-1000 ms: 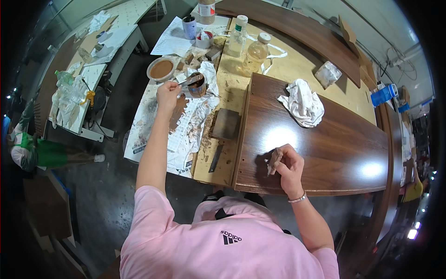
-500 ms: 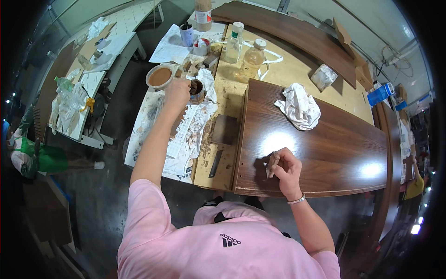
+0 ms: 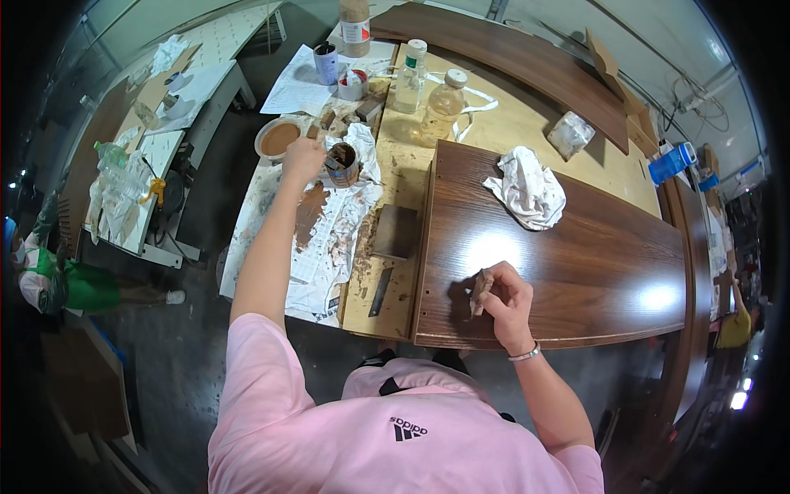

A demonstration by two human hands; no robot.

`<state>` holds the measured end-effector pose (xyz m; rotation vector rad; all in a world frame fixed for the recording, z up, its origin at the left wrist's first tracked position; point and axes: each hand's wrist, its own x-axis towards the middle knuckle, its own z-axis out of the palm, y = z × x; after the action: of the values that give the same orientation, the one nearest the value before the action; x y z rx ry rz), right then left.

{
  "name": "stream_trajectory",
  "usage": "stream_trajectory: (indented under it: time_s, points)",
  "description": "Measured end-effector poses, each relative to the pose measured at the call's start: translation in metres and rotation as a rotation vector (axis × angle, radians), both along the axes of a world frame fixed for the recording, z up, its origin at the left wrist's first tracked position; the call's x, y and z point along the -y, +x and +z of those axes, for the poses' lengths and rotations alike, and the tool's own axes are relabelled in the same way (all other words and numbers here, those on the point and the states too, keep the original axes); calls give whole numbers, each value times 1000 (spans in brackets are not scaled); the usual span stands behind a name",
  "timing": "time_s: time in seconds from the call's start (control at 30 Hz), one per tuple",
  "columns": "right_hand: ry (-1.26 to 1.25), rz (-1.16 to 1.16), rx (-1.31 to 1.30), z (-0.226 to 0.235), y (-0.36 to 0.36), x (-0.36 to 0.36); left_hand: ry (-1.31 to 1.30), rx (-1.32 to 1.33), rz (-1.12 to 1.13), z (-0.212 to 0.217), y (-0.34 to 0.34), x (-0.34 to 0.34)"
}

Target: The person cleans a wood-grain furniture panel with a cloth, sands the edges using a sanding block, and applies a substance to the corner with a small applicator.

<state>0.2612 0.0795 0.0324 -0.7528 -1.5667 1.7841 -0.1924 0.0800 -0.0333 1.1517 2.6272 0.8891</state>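
Two bare hands are in my view, and from my remote place I follow both. The left hand (image 3: pixel 304 159) is narrow, its fingers closed together; I cannot tell if it holds something, because the hand itself covers the grip. Just to its right is the open tin (image 3: pixel 346 174) with dark brown content. Just beyond it and slightly left I see the round tub of brown paste (image 3: pixel 280 138); whether they touch, I cannot tell. Farther to the right of this hand are two bottles, the clear bottle (image 3: pixel 409 80) and the wider amber bottle (image 3: pixel 442 109).

The right hand (image 3: pixel 512 306) pinches a small brown-stained piece (image 3: pixel 478 295) between thumb and fingers, over the dark wood-grain panel (image 3: pixel 592 272). Beyond this hand, on the same panel, lies the crumpled white cloth (image 3: pixel 529 193). To its left and somewhat farther from the body, off the panel, is the dark rectangular block (image 3: pixel 396 231).
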Motion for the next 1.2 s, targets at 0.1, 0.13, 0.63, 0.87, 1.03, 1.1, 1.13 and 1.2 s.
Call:
stream_trajectory:
  time_s: [0.1, 0.13, 0.63, 0.87, 1.03, 1.1, 1.13, 1.2]
  points:
    - [-8, -9, -6, -2, 1, -1, -5, 118, 74, -10, -10, -1]
    - [-3, -15, -1, -3, 2, -2, 11, 174, 116, -13, -12, -2]
    - [4, 13, -19, -1, 0, 0, 478, 912, 280, -10, -20, 49]
    - [27, 5, -21, -2, 0, -1, 365, 627, 183, 12, -13, 103]
    - [25, 3, -10, 0, -1, -1, 296, -61, 85, 25, 19, 126]
    - [15, 3, -11, -1, 0, -1, 259, -288, -1, 36, 33, 130]
    - [6, 0, -14, -2, 0, 0, 258, -289, 4, 38, 36, 131]
    - [7, 13, -11, -4, 1, -1, 225, -501, -67, 41, 40, 133]
